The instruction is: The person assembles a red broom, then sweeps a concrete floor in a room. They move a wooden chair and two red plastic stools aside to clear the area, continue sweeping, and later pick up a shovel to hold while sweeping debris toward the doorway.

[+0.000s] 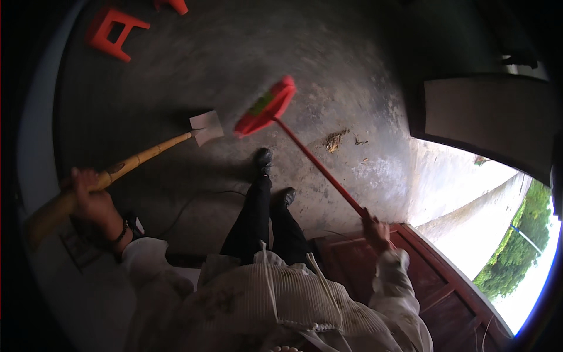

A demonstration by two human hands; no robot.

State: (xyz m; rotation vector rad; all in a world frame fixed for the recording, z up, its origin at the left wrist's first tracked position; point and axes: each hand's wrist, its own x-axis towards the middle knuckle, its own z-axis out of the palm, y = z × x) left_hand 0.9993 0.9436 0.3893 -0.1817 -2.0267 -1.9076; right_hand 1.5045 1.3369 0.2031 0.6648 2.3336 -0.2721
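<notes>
My left hand (94, 193) is wrapped round the thick end of a bamboo-handled shovel (149, 154). Its flat, square, pale metal blade (206, 128) is close to the floor, left of my feet. On the other side, my right hand (378, 232) grips the red stick of a broom (319, 164). The broom's red head (267, 108), with a green band in its bristles, is ahead of my feet and blurred by motion. Whether it touches the floor I cannot tell. A small heap of brown debris (335, 141) lies right of the broom's stick.
Grey concrete floor (234, 53) spreads ahead. A red plastic stool (114, 32) stands at the far left, with part of another red one (173, 4) beside it. At my right is a dark red door panel (352, 258), next to a bright doorway (463, 188). A thin cord (185, 208) crosses the floor.
</notes>
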